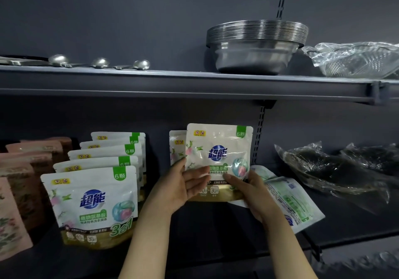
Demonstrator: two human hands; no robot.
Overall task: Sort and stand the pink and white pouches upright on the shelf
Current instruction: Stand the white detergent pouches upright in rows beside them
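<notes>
Both hands hold one white pouch (218, 149) upright on the dark lower shelf (216, 231). My left hand (183, 183) grips its lower left edge, and my right hand (248, 192) grips its lower right corner. Another white pouch (176, 147) stands just behind it on the left. A white pouch (291, 201) lies flat, back side up, to the right of my right hand. Left of my hands stands a row of several white pouches (95, 201). Pink pouches (13, 211) stand in a row at the far left.
The upper shelf (172, 84) carries metal spoons (99, 62), a stack of steel bowls (254, 47) and a strainer wrapped in plastic (356, 60). Dark items in clear plastic bags (336, 168) lie on the lower shelf at the right.
</notes>
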